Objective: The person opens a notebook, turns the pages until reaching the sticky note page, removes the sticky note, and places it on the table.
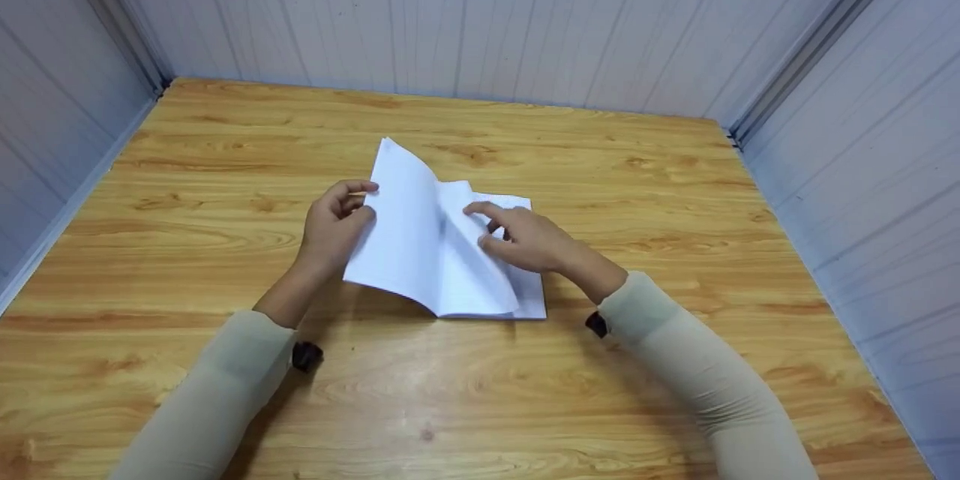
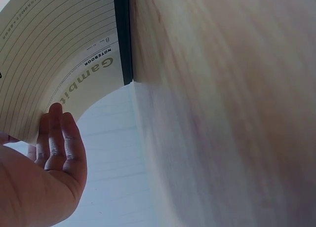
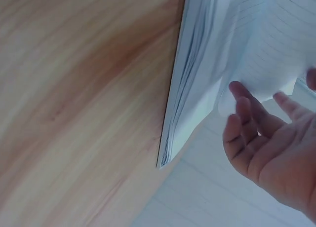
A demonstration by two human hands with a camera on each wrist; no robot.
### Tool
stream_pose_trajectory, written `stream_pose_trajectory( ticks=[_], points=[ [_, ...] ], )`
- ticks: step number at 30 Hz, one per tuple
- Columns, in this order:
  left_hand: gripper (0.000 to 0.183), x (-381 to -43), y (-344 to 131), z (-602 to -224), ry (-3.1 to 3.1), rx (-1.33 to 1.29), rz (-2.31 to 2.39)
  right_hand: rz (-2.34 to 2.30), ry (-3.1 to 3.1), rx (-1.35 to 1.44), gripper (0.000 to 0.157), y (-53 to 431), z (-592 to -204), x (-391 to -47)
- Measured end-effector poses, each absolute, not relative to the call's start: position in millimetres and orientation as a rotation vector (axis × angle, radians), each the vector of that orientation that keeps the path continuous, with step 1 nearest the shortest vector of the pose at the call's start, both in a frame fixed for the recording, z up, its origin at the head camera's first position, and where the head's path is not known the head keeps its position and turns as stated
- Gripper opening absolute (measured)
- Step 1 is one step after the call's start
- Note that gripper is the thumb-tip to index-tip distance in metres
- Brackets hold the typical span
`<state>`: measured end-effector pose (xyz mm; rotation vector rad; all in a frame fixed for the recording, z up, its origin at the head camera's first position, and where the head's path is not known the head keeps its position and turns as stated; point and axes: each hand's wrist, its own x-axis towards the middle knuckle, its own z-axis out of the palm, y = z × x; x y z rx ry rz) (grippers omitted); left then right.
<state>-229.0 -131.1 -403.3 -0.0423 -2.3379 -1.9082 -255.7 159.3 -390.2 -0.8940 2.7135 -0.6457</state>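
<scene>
A lined notebook (image 1: 405,232) stands open on the wooden table, its left side raised and bowed. My left hand (image 1: 334,225) grips that side's outer edge, thumb on the page face and fingers behind. In the left wrist view, the left hand (image 2: 54,172) lies against the striped cover (image 2: 94,64), which reads "Gambit Notebook" and has a dark spine. My right hand (image 1: 529,238) holds a lifted, curving page (image 1: 472,270) by its free edge with thumb and fingers. Beneath lie more pages (image 1: 531,292). The right wrist view shows the right hand (image 3: 281,148) beside the lined page (image 3: 276,44).
The wooden table (image 1: 450,397) extends around the notebook on all sides. Pale panelled walls (image 1: 465,22) enclose its back, left and right. A small black device (image 1: 306,356) is at the left wrist, another (image 1: 596,325) at the right.
</scene>
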Motion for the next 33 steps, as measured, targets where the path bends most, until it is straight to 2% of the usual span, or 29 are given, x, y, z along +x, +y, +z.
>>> stream_pose_trajectory(
  ticks=[10,18,24,33],
  points=[
    [0.032,-228.6,-130.9,-402.5,-2.345,-0.024,-1.923,-0.466,2.659,-1.0,0.061,150.7,-392.2,-249.9],
    [0.03,-227.3,-128.5,-400.1,-2.359,-0.001,-1.909,-0.492,2.663,-1.09,0.058,145.0,-394.3,-246.2],
    [0.03,-227.3,-126.7,-398.9,-2.35,-0.001,-1.893,-0.435,2.681,-1.055,0.055,139.9,-394.0,-244.1],
    [0.037,-230.1,-129.1,-403.8,-2.396,-0.022,-1.847,-0.312,2.64,-1.075,0.052,131.4,-393.3,-241.6]
  ],
)
